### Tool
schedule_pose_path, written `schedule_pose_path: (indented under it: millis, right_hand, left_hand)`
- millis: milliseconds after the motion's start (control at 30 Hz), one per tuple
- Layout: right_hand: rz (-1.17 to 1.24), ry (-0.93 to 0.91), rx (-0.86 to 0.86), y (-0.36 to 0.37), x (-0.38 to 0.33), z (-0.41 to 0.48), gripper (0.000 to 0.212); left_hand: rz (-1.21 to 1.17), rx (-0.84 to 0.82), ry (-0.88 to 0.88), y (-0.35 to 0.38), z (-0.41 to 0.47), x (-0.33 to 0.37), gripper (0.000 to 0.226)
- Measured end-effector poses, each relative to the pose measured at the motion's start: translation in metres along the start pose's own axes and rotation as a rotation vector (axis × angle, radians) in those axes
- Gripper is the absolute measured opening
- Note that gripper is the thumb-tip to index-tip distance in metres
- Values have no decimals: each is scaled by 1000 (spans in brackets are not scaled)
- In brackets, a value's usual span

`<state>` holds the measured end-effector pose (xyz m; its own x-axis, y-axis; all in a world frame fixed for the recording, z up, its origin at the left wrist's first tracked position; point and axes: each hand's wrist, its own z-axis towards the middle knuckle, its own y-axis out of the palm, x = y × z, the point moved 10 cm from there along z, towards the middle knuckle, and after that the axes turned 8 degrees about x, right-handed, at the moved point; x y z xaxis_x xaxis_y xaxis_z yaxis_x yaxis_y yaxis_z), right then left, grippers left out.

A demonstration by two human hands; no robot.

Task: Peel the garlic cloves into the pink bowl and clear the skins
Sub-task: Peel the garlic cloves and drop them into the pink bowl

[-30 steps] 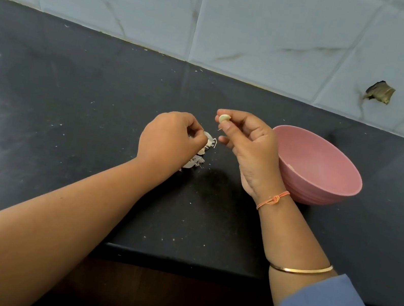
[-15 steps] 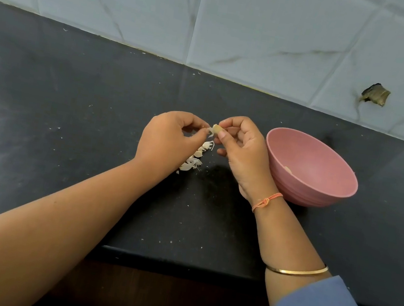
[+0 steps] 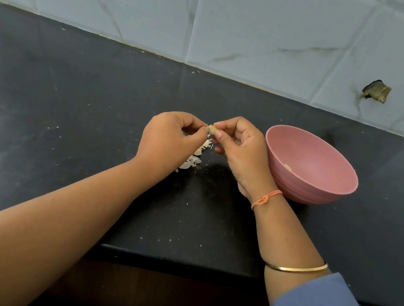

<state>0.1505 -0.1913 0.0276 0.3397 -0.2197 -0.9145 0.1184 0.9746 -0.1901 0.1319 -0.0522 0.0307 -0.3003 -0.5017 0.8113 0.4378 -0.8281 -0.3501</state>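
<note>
Both forearms are reaching forward and converging. The left hand [image 3: 168, 139] and right hand [image 3: 241, 148] are pinching 1 clove [image 3: 212, 129] between them, other fingers curled.

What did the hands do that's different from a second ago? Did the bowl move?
The left hand moved across from over the skins to meet the right hand, and its fingers now pinch the garlic clove too. A second ago only the right hand held the clove. The pink bowl and the skins stayed where they were on the counter.
</note>
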Motion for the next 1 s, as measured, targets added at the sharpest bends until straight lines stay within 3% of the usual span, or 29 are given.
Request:
schedule_pose_path:
  millis: [533,1000]
  right_hand:
    - [368,224,-96,12,7,-5,13]
    - [516,301,-168,20,5,-8,13]
  left_hand:
    - [-211,21,-108,-2,1,-5,20]
    - [-1,49,-41,-5,0,-2,10]
